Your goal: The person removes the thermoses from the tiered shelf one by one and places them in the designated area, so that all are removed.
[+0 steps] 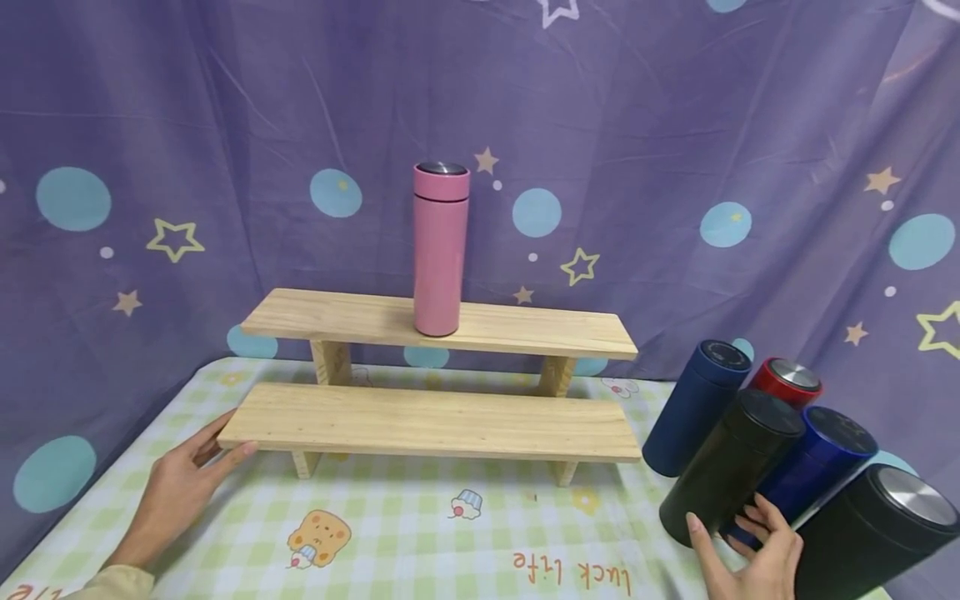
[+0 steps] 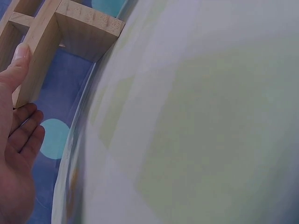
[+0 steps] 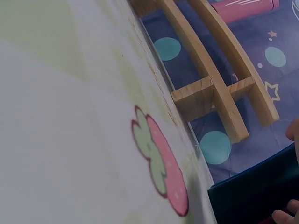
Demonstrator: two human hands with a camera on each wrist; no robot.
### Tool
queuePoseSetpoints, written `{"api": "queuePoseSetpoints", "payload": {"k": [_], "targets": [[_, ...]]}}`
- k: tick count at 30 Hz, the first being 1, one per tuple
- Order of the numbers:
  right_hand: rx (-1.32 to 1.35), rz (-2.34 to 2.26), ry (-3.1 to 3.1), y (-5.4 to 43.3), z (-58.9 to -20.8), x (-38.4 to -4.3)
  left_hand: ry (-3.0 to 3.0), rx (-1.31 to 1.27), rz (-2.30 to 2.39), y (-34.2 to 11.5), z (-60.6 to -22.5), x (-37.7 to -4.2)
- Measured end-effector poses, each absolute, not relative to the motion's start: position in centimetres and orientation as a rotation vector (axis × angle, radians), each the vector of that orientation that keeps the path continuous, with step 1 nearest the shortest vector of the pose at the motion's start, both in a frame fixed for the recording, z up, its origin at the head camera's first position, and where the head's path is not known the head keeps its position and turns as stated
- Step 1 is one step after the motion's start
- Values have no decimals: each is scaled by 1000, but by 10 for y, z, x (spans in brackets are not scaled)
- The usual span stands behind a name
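My left hand [image 1: 180, 483] holds the left end of the two-tier wooden shelf [image 1: 435, 421], thumb on the lower board's front edge and fingers behind its end. The left wrist view shows that thumb against the wood [image 2: 39, 60]. A pink thermos [image 1: 438, 258] stands upright on the upper board. On the right, my right hand [image 1: 757, 554] is at the lower part of a black thermos [image 1: 731, 462], thumb and fingers spread. Whether they touch it I cannot tell. In the right wrist view, fingertips [image 3: 284, 217] show beside a dark thermos [image 3: 257, 186].
Around the black thermos stand a navy thermos [image 1: 693, 408], a red thermos [image 1: 787, 379], a blue thermos [image 1: 817, 458] and a wider black thermos [image 1: 862, 533]. A green-checked cloth [image 1: 420, 550] covers the table. Behind hangs a purple curtain [image 1: 262, 125].
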State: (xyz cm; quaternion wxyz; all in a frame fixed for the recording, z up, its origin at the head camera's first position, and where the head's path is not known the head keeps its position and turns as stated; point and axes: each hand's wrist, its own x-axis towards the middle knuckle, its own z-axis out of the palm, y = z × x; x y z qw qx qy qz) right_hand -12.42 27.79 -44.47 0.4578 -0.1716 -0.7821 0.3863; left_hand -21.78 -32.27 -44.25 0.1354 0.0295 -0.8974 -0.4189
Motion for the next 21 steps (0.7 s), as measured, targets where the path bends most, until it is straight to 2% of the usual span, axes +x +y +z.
{"api": "queuePoseSetpoints", "payload": {"k": [13,21], "targets": [[-443,1074,-2056,292,-445,-137,-2585,85,-1222,-323,-445,-217],[-544,1049,-2172,299,-441,-141,-2579,73,-1190,-323,-445,-217]]}}
